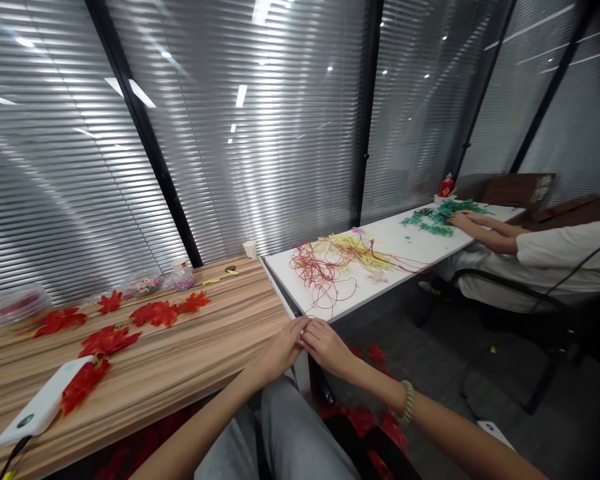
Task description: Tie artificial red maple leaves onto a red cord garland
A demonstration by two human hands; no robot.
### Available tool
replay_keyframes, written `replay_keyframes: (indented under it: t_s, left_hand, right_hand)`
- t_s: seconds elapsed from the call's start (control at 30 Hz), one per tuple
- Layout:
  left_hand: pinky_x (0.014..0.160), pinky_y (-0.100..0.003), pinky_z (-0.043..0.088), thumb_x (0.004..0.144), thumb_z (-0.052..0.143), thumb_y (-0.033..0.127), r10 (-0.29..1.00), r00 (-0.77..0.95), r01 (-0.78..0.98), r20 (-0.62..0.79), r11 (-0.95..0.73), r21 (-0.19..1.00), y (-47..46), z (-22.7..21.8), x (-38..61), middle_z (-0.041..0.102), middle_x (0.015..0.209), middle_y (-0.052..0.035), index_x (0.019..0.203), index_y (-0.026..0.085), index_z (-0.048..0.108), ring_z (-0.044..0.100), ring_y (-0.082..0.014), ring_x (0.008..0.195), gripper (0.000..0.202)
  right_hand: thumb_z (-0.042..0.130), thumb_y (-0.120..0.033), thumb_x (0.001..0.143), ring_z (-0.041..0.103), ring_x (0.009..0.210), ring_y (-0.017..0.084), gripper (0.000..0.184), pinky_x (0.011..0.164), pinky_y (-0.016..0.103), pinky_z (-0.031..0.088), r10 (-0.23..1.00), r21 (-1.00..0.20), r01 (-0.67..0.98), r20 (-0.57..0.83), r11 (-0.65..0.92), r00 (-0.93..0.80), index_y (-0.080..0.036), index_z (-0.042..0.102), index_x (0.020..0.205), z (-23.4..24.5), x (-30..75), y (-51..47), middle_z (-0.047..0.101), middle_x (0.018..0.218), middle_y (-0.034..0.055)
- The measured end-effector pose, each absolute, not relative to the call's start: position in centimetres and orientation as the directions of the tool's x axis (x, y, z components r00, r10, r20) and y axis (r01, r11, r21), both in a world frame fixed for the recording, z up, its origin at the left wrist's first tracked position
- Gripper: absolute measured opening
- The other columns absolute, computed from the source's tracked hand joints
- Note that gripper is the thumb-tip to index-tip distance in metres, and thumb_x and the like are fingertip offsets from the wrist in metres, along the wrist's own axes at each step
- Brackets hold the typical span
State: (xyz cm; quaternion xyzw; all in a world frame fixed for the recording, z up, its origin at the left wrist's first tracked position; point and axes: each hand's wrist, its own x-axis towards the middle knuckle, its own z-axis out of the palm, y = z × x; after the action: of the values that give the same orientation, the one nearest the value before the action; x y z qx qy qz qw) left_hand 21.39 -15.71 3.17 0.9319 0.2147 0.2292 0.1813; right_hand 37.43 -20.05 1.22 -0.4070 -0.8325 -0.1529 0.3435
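Observation:
My left hand [281,350] and my right hand [329,348] meet fingertip to fingertip at the corner where the two tables join. Both have their fingers pressed together in a pinch, and whatever they hold is too small or hidden to name. Just beyond them, a loose tangle of red string [313,267] lies on the white table [280,267]. Strands of it curve down close to my fingertips, but I cannot tell whether one is in my grip. Yellow strips [337,245] lie among the string.
On the wooden table [220,333] lie red artificial maple leaves [107,340], a white power bank [45,400], bags of beads [147,285] and a paper cup [250,250]. At right, another person's hands [463,219] touch green leafy pieces [433,220]. More red leaves [365,420] lie below.

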Motion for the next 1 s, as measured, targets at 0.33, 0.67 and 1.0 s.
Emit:
replay_keyframes:
  t_s: [0.33, 0.67, 1.0]
  left_hand:
    - [0.08, -0.03, 0.045, 0.086, 0.041, 0.018, 0.483, 0.786, 0.431, 0.386, -0.876, 0.218, -15.6, 3.7, 19.1, 0.059, 0.093, -0.008, 0.087, 0.015, 0.059, 0.053, -0.0176, 0.092, 0.018]
    - [0.086, -0.035, 0.046, 0.089, 0.035, 0.016, 0.3, 0.899, 0.36, 0.32, -0.922, -0.147, -16.3, 6.9, 16.0, 0.056, 0.111, -0.0111, 0.099, 0.014, 0.054, 0.049, -0.021, 0.108, 0.022]
    - [0.101, -0.042, 0.034, 0.09, 0.024, 0.017, 0.317, 0.924, 0.335, 0.212, -0.941, -0.053, -17.4, 9.3, 11.3, 0.044, 0.131, -0.0083, 0.115, 0.02, 0.052, 0.032, -0.0201, 0.126, 0.038]
  right_hand:
    - [0.045, -0.024, 0.086, 0.039, 0.114, 0.026, 0.034, 0.099, 0.045, 0.029, 0.648, 0.079, 0.879, 0.645, 0.471, -0.405, -0.016, 0.048, 0.119, -1.3, 40.5, -18.4, 0.05, 0.117, 0.0115]
    - [0.043, -0.023, 0.087, 0.028, 0.126, 0.024, 0.049, 0.105, 0.047, 0.017, 0.699, 0.197, 0.903, 0.578, 0.381, -0.421, -0.018, 0.031, 0.134, -1.3, 44.9, -12.8, 0.039, 0.135, 0.0076]
    - [0.052, -0.022, 0.084, 0.044, 0.108, 0.024, 0.038, 0.097, 0.045, 0.027, 0.727, 0.126, 0.917, 0.572, 0.378, -0.379, -0.017, 0.046, 0.121, -1.6, 45.0, -10.8, 0.055, 0.111, 0.011]
